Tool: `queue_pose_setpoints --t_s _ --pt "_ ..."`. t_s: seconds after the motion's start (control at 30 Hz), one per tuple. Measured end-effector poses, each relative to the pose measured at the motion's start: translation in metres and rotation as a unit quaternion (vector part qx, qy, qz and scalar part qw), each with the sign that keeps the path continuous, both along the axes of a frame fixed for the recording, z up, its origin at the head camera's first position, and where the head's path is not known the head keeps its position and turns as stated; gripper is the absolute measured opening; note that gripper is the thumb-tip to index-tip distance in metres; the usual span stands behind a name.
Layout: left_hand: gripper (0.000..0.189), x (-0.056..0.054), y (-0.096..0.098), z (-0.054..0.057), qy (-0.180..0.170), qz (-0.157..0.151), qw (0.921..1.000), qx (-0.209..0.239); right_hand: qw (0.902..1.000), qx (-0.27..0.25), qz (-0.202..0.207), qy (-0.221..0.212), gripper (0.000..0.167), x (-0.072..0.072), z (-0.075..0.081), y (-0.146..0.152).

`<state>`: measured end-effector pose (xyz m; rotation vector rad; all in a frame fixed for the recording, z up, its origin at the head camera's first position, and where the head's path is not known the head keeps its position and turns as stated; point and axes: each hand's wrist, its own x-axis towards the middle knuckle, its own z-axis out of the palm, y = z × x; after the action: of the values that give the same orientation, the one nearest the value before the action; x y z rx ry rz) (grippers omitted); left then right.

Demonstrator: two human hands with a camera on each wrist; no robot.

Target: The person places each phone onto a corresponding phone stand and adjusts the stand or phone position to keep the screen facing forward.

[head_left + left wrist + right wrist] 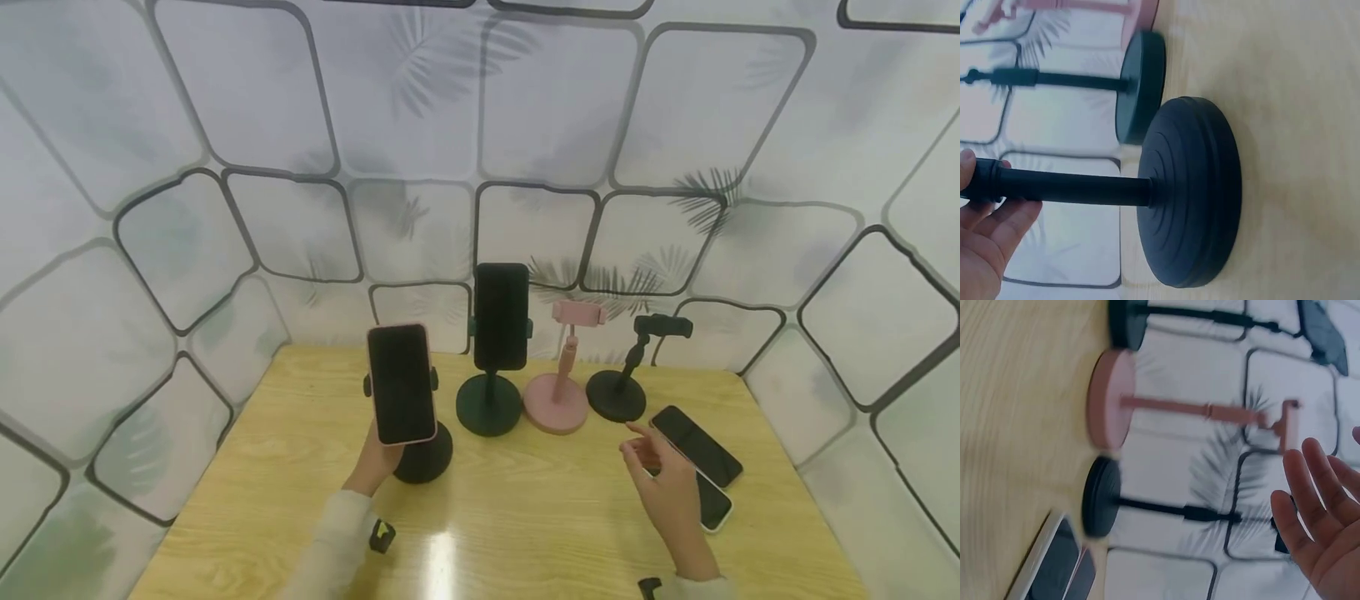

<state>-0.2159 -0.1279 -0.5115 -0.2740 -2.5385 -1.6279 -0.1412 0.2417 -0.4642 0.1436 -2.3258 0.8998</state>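
My left hand [377, 461] holds the upper pole of a black phone stand [423, 457], its thumb and fingers around the collar in the left wrist view. The stand's round ridged base [1188, 194] is on the table. A pink-edged phone [402, 383] sits upright in that stand's clamp, dark screen facing me. My right hand [667, 492] hovers at the right with loosely bent fingers and holds nothing. It overlaps a white-edged phone [712, 502] in the head view; a dark phone [697, 446] lies beside that one.
A dark green stand [489, 406] at the back carries a black phone [502, 317]. To its right stand a pink phone stand [557, 404] and a smaller black one [617, 397], both with bare clamps. Patterned fabric [555, 108] walls in the wooden table [525, 533].
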Motion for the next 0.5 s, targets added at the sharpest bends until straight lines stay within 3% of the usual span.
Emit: queue_pose_setpoints --t_s 0.13,0.3,0.4,0.5 --pt "0.051 -0.022 -0.008 0.001 -0.024 0.010 0.9996 -0.008 0.9969 0.069 -0.034 -0.013 0.028 -0.002 -0.011 0.030" --pt "0.047 -0.046 -0.011 -0.001 0.005 0.008 0.9999 -0.013 0.9874 0.150 -0.034 -0.036 0.036 -0.004 -0.032 0.062" --pt "0.051 -0.058 -0.012 -0.001 0.021 0.004 0.9997 -0.013 0.9779 0.185 -0.025 -0.094 0.048 -0.003 -0.043 0.078" --pt "0.052 -0.068 -0.013 0.000 0.014 -0.002 0.9998 -0.011 0.9593 0.215 -0.017 -0.183 0.064 -0.001 -0.053 0.091"
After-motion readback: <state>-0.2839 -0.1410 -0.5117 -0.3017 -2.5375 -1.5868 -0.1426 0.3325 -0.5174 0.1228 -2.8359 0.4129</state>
